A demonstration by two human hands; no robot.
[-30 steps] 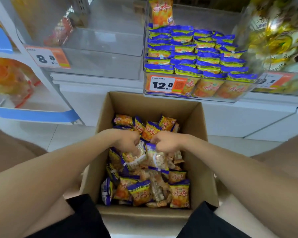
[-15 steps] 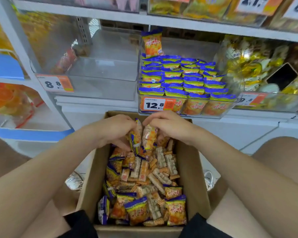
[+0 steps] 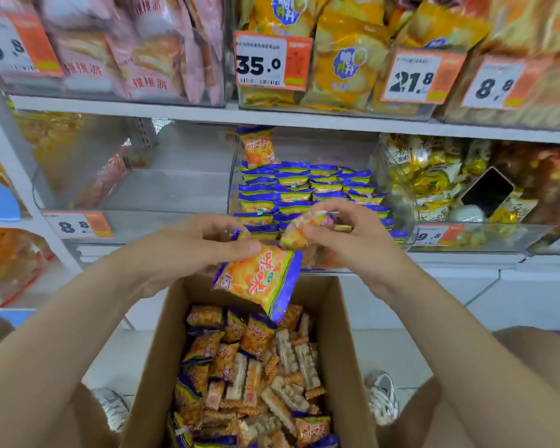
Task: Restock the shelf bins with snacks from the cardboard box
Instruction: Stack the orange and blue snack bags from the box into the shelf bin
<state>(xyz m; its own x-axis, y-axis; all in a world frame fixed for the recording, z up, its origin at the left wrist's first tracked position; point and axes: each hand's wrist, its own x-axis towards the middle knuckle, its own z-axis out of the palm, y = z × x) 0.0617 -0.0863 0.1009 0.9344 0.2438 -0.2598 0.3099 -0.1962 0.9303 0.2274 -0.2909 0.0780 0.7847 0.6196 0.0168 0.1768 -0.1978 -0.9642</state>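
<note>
— Where is the snack at this moment?

— I see one orange-and-yellow foil snack packet with purple edges (image 3: pixel 259 281) hanging tilted above the far rim of the open brown cardboard box (image 3: pixel 157 350). The left hand (image 3: pixel 188 250) pinches the packet's upper corner between the thumb and curled fingers.

— And the other hand?

— The right hand (image 3: pixel 353 247) is just beside the left one, fingers curled round a smaller orange packet (image 3: pixel 299 234). That one is blurred, so I cannot read its print. Both hands are raised in front of the clear plastic shelf bin (image 3: pixel 395 189).

— What is in that bin?

— Neat rows of purple-topped packets (image 3: pixel 304 189) lying flat, and a single upright orange packet (image 3: pixel 258 148) at the back.

— And the box?

— From my screen it holds a loose heap of snacks (image 3: pixel 256 367): more orange packets with purple edges, mixed with pale bar-shaped ones. It stands on the floor between the person's knees, right below the bin.

— Anything around it?

— To the left of the stocked bin I see a second clear plastic bin (image 3: pixel 175 192) with an orange-and-white price tag reading 8.8 (image 3: pixel 78 225) on its front. On the shelf above are pink bags (image 3: pixel 143 50) and yellow bags (image 3: pixel 346 66), with a 35.0 price tag (image 3: pixel 270 61) between them. A white sneaker (image 3: pixel 382 399) shows just beside the box's right wall.
</note>
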